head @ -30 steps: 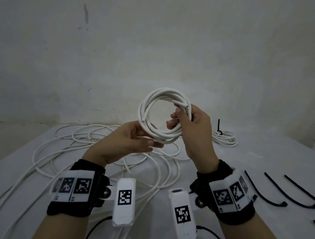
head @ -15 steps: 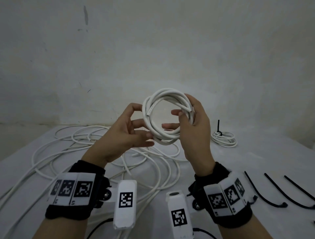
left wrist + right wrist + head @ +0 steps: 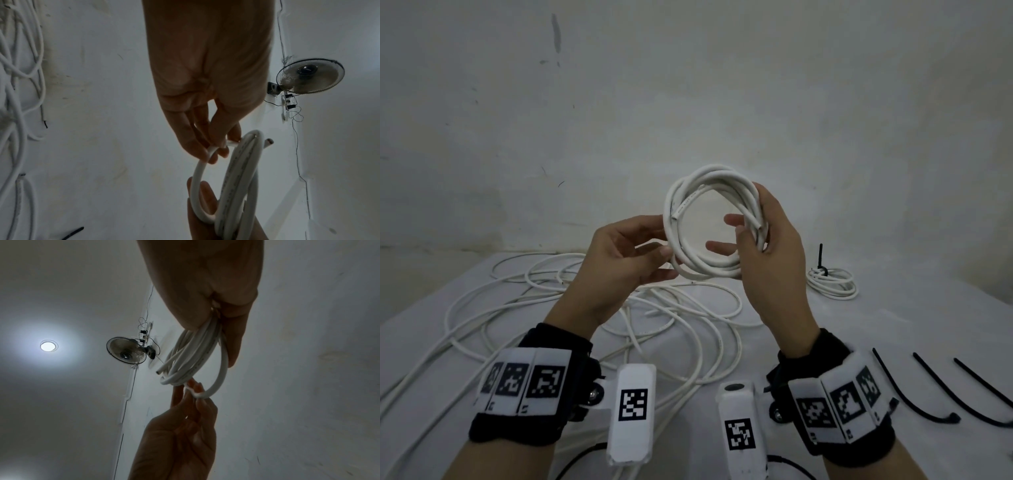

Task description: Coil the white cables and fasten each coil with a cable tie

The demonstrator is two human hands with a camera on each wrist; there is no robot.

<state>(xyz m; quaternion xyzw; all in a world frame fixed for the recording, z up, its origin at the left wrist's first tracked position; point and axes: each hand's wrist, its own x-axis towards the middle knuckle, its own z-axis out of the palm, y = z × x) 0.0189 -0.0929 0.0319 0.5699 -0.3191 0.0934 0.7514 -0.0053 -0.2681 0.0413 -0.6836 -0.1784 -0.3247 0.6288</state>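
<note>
A coil of white cable [image 3: 709,219] is held upright in the air above the table. My right hand [image 3: 767,240] grips its right side, thumb over the strands, fingers through the ring. My left hand [image 3: 640,253] pinches the coil's lower left strand with its fingertips [image 3: 207,151]. One cut cable end [image 3: 330,142] sticks out beside the left fingers. In the right wrist view the coil [image 3: 195,358] hangs from my right hand, and the left fingers [image 3: 193,391] pinch its outer loop.
Loose white cables [image 3: 571,308] sprawl over the white table [image 3: 893,329] at the left and centre. A small coil fastened with a black tie [image 3: 832,281] lies at the right rear. Black cable ties [image 3: 914,390] lie at the right front. A wall stands close behind.
My left hand let go of the coil's bottom, opened, then closed its fingertips on the lower left strand. The coil turned to face me more, with the right hand's grip unchanged.
</note>
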